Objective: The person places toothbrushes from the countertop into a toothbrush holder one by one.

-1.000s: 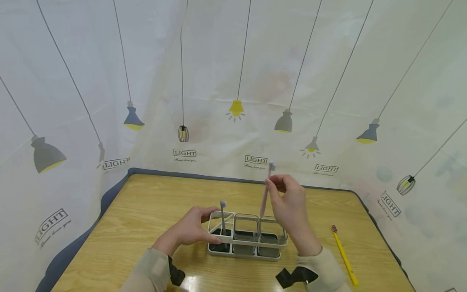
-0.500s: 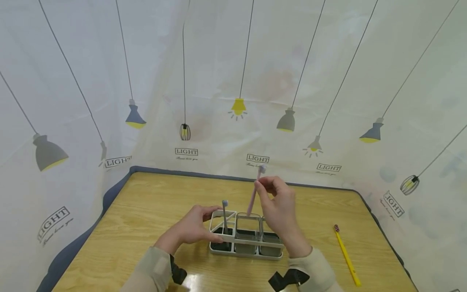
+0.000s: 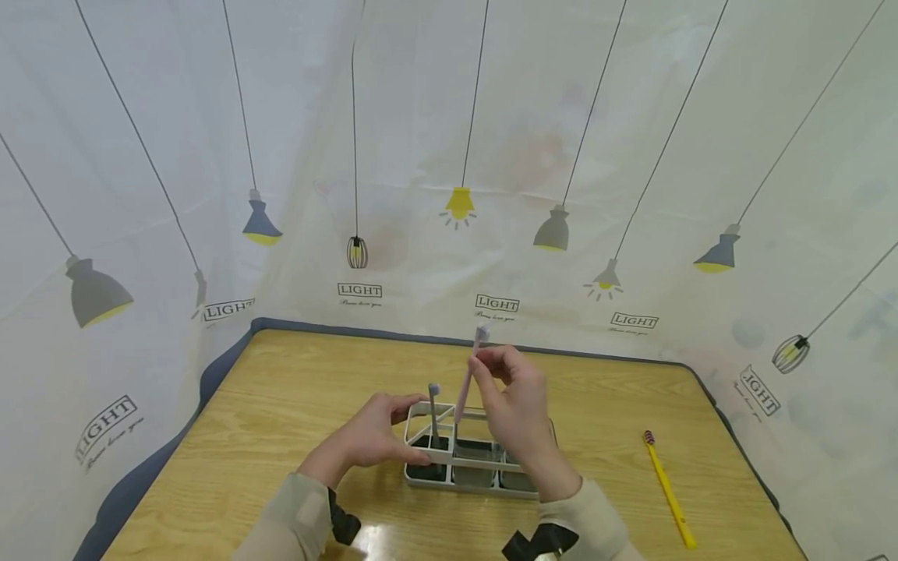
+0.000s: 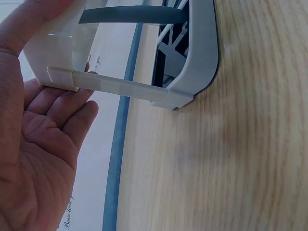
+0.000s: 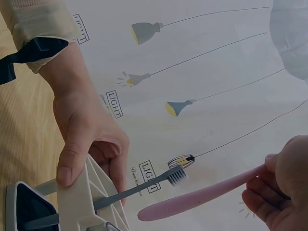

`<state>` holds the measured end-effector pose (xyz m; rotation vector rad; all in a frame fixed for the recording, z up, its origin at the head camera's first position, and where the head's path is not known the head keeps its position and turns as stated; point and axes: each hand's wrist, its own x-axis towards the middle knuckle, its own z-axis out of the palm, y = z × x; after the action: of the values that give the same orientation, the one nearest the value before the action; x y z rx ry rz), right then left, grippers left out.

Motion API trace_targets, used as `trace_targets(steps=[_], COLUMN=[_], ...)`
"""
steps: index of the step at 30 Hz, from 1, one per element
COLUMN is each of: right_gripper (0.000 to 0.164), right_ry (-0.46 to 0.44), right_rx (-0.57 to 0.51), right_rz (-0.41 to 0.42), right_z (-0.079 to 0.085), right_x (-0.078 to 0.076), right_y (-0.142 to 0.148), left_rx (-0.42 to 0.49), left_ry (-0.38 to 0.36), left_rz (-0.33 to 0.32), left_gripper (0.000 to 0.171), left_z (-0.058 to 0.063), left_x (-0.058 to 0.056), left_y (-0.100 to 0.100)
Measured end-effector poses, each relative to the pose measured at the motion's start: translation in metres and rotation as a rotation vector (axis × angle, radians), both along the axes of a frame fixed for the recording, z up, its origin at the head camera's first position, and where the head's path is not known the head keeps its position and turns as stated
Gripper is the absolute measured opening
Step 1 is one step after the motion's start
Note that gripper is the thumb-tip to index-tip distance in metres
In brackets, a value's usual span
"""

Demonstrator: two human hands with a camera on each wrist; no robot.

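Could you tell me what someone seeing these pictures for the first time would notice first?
Probably the pink toothbrush, pinched upright by the right hand above the white holder at the middle of the wooden table. The left hand grips the holder's left end, where a grey toothbrush stands. A yellow toothbrush lies at the right.

Three toothbrushes: a pink one [image 3: 466, 382] at frame centre, a grey one [image 3: 433, 413] just left of it, and a yellow one [image 3: 669, 491] at lower right. One holder [image 3: 477, 466] at lower centre, with three compartments. One table [image 3: 281, 389] across the bottom. Two hands: the left hand [image 3: 372, 436] and the right hand [image 3: 515, 397], mid-frame. Two sleeves: one [image 3: 291, 530] at bottom left of centre, the other [image 3: 589, 530] at bottom right of centre.
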<state>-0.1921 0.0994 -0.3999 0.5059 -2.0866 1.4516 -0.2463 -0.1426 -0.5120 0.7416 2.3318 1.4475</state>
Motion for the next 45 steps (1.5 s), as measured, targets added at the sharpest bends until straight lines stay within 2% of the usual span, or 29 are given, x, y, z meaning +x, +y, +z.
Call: trace_targets(steps=[5, 23, 31, 37, 45], right_gripper=[0.005, 0.005, 0.006, 0.002, 0.007], right_ry=[0.011, -0.124, -0.130, -0.182, -0.233], right_rx=[0.023, 0.040, 0.067, 0.076, 0.111], right_rz=[0.011, 0.075, 0.091, 0.091, 0.080], right_z=[-0.007, -0.047, -0.067, -0.073, -0.077], right_x=[0.001, 0.003, 0.005, 0.009, 0.012], right_y=[-0.005, -0.011, -0.013, -0.012, -0.009], left_rx=[0.000, -0.003, 0.012, 0.016, 0.002], left_ry=[-0.002, 0.009, 0.004, 0.010, 0.033], left_rz=[0.002, 0.000, -0.019, -0.025, -0.024], left_gripper=[0.095, 0.096, 0.092, 0.091, 0.092], left_z=[0.001, 0.007, 0.006, 0.004, 0.004], left_x=[0.001, 0.003, 0.002, 0.001, 0.001], left_y=[0.000, 0.002, 0.002, 0.002, 0.002])
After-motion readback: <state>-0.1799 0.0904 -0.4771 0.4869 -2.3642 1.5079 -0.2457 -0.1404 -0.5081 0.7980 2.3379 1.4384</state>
